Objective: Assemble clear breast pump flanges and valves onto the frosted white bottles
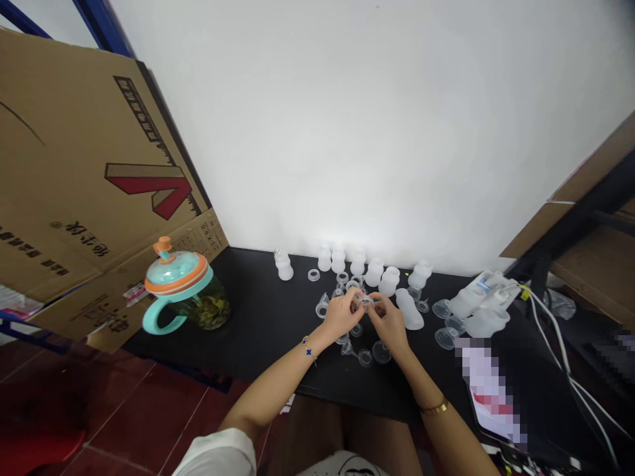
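Both my hands hold a small clear plastic ring-shaped piece (366,301) above the black table. My left hand (343,312) pinches it from the left, and my right hand (388,318) grips its right side with thumb and fingers. Fingertips hide part of its shape. Around and below the hands lie several clear plastic pieces, among them a ring (322,307), a small cap-like piece (365,357) and a round clear cover (381,352). A frosted white bottle (409,309) lies just right of my right hand.
Several frosted bottles (374,272) stand along the white wall. A teal-lidded jug (186,291) with leaves stands left on the black table (258,317). At right are clear covers (446,338), bagged white pieces (483,297), a phone (496,396) and white cables (555,330). Cardboard (74,185) borders the left.
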The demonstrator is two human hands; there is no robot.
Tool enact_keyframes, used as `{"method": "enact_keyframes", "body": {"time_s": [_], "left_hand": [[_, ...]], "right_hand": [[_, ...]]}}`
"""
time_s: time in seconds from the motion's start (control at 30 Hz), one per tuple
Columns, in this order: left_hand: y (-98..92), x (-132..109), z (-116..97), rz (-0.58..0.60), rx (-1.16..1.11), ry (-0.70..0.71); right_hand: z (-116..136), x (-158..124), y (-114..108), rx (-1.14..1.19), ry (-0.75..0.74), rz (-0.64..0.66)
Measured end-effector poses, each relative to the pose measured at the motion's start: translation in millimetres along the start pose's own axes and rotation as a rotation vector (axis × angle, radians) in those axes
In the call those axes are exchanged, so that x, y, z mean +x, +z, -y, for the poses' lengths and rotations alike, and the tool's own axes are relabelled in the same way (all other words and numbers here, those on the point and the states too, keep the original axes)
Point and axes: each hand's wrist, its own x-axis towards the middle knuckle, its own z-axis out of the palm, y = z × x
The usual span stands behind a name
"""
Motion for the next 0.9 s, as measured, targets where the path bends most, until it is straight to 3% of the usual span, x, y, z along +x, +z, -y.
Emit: {"method": "enact_keyframes", "body": {"time_s": [0.9], "left_hand": [[-1.6,-0.8,1.5,0.004,0.070,0.020]], "right_hand": [[-2.8,-0.1,0.0,-0.001,0.016,0.043]]}}
